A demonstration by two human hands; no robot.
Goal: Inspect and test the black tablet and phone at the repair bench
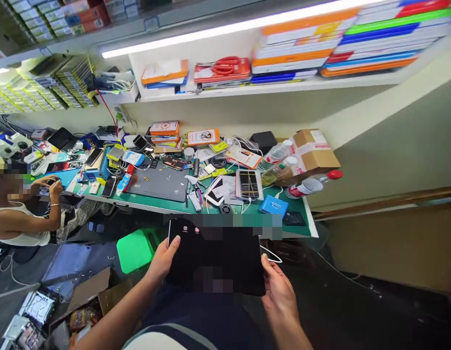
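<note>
Navy clothing point(196, 311) lay nearest, over the person's lap, and just above it a black tablet point(218, 257) was held in the air, in front of the tabletop point(310, 221). The left hand point(165, 257) gripped one short side, its thumb pressed on the front near the upper corner. The right hand point(279, 291) held the other short side, with its thumb at the edge. Its fingers were partly hidden, so how firmly they held could not be told.

With nothing seen beneath the tablet but the lap and the dark floor point(342, 301), a loosened thumb would probably have let it slip or tip. A white cable point(271, 253) ran close to the right hand; whether it was plugged in could not be told, but a snag on it might have tugged the tablet sideways. The left thumb, resting on the screen, could have set off a stray touch. Beyond, the blue box point(273, 206) sat near the tabletop's front edge, where a swung tablet corner might have knocked it.
</note>
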